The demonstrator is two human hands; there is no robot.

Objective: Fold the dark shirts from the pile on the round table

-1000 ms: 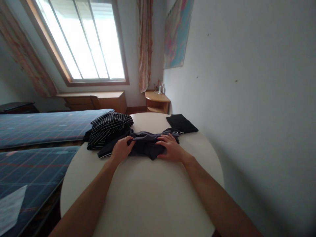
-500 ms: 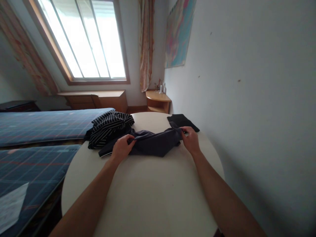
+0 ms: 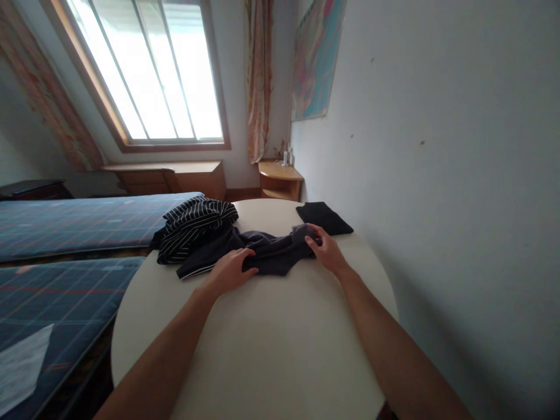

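Observation:
A dark grey-blue garment [image 3: 275,251] lies bunched across the round white table [image 3: 280,338]. My left hand [image 3: 234,269] rests on its left part, fingers and thumb apart, holding nothing. At the garment's right end, my right hand [image 3: 322,248] touches the cloth with fingers curved and thumb apart; no firm grip shows. A black garment with white stripes [image 3: 192,227] is heaped at the table's far left, against the grey-blue one. Beyond my right hand lies a flat, folded black cloth [image 3: 326,217].
Left of the table are two blue plaid mattresses [image 3: 56,303], the nearer with a paper sheet [image 3: 24,364] on it. A white wall [image 3: 459,204] stands close on the right. Behind are a wooden desk [image 3: 196,175] and a corner shelf [image 3: 280,171].
Both hands have loosened from their pinches on the grey-blue garment. My left hand has shifted right and spread its fingers; my right hand has moved slightly left. The garment's right end now lies folded over.

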